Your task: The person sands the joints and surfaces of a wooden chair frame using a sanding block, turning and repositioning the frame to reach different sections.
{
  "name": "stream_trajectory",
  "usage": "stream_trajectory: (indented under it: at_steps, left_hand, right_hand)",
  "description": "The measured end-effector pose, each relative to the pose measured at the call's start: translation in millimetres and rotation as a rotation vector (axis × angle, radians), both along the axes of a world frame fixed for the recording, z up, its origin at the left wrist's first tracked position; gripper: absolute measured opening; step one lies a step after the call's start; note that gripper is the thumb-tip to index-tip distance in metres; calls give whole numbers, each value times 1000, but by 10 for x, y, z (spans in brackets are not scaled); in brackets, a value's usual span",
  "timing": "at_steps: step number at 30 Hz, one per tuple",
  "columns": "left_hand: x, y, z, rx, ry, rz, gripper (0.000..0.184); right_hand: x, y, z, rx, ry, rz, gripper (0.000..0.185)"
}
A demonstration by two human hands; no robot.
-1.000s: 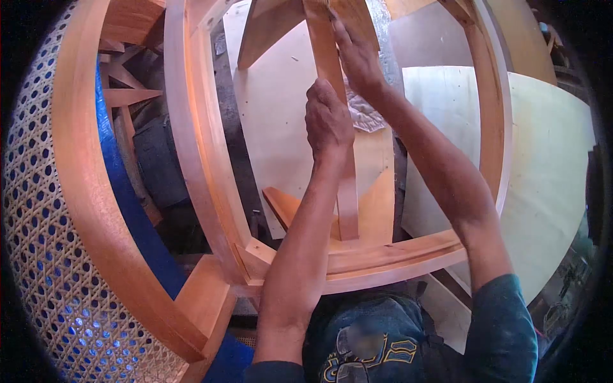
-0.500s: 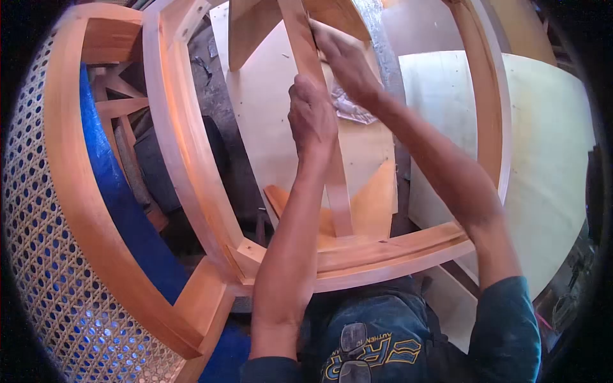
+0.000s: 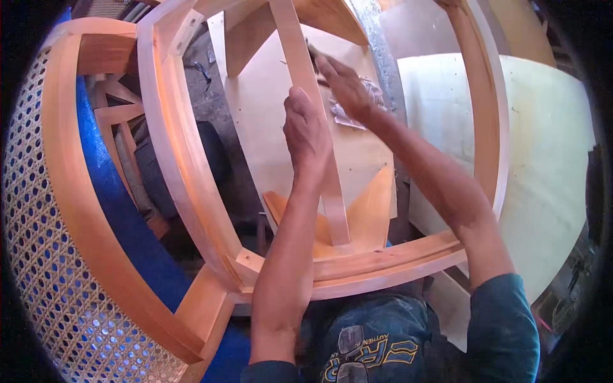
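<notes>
The left hand [image 3: 308,131] is clenched around a long, flat, light-brown wooden bar [image 3: 332,185], its thumb side toward twelve o'clock. The bar runs from twelve o'clock down toward six o'clock, leaning slightly, inside a large curved frame of reddish-brown wood [image 3: 182,159].

The right hand [image 3: 345,89] is on the bar's three o'clock side, a little nearer twelve o'clock than the left. Its fingers reach toward the bar's edge, beside something small and dark; whether it grasps that item, or touches the wood, cannot be told. A crumpled whitish material with dark markings [image 3: 343,120] shows just beside and partly behind this hand.

Behind the bar lies a pale, flat wooden board [image 3: 255,127]. Angled orange-brown wood [image 3: 371,204] flanks the bar's six o'clock end, and a broad brown wooden piece [image 3: 249,35] shows toward eleven o'clock. Outside the frame, at nine o'clock, stand a curved wooden rail [image 3: 67,153] and a woven cane panel with open holes [image 3: 48,242], with a blue strip of material [image 3: 121,210] between the rail and the frame. A large, pale greenish-white sheet [image 3: 543,134] extends at three o'clock.
</notes>
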State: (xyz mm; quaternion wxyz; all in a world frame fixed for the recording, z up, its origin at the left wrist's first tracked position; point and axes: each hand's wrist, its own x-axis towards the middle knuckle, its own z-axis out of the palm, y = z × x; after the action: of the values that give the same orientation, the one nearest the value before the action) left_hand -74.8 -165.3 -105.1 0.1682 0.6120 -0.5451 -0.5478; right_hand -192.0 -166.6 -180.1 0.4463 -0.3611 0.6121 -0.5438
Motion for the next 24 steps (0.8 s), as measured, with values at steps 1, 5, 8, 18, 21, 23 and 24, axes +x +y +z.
stream_trajectory:
  at_steps: [1,5,8,18,21,23,24]
  left_hand:
    - [-14,-3,74,2,1,-12,62]
    - [-39,-10,95,0,-55,9,62]
    - [-14,18,87,0,-66,1,63]
    - [-10,18,121,-56,-39,-5,63]
    - [-28,-7,77,-83,-38,10,64]
    - [-37,11,29,-119,-17,18,65]
    - [-40,-5,-29,-78,13,6,65]
  right_hand:
    - [44,10,97,59,-98,-14,55]
    - [-86,-552,71,94,-245,-82,56]
    - [-4,-481,-18,-69,-113,-163,50]
    - [-122,-731,-67,-77,-203,-227,44]
    - [-10,-435,174,27,-207,-126,45]
    - [-73,-39,161,145,-116,54,50]
    - [6,206,231,333,-281,62,49]
